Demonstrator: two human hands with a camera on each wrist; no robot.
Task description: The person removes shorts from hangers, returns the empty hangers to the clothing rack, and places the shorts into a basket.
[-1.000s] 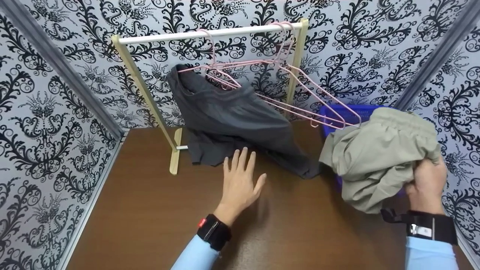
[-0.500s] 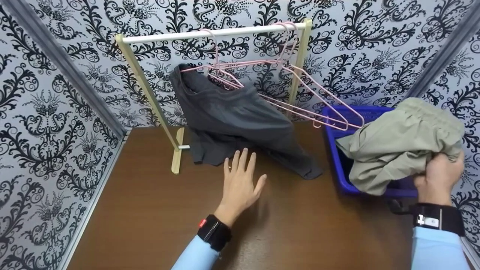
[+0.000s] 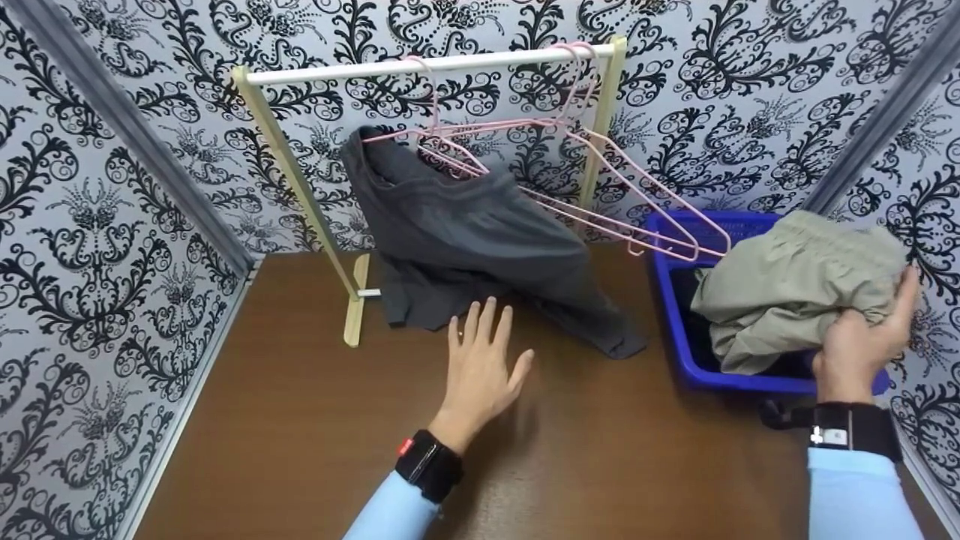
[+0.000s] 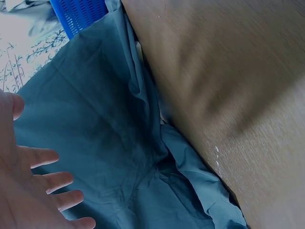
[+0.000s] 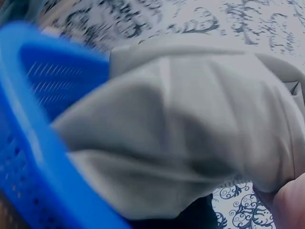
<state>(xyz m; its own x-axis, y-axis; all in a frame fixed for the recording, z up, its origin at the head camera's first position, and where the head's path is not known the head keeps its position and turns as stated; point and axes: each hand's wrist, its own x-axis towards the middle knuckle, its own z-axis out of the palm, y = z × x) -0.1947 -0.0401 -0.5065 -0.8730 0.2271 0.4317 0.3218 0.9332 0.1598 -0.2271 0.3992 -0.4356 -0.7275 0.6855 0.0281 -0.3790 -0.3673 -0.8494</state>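
Observation:
My right hand (image 3: pixel 862 341) grips bunched beige elastic-waist pants (image 3: pixel 795 285) over the blue basket (image 3: pixel 679 337); one finger stands out straight at the side. In the right wrist view the pants (image 5: pixel 181 124) hang across the basket, with part of the hand (image 5: pixel 290 205) at the lower right. My left hand (image 3: pixel 478 375) is held over the table, fingers straight and spread, holding nothing. Just beyond its fingertips, dark grey pants (image 3: pixel 480 225) hang from a pink hanger, their lower end reaching down to the table. The left wrist view shows the hand (image 4: pixel 38 181) close to them.
A small rack with a white rod (image 3: pixel 337 73) and wooden posts stands at the back of the brown table (image 3: pixel 300 420). More pink hangers (image 3: pixel 637 180) hang at its right and reach over the basket's edge. Something dark (image 3: pixel 697 315) lies inside the basket. Patterned walls surround the table.
My right hand has carried the beige pants right and over the basket, then slightly back left and lower, with its fingers spreading a little. My left hand has stayed in place.

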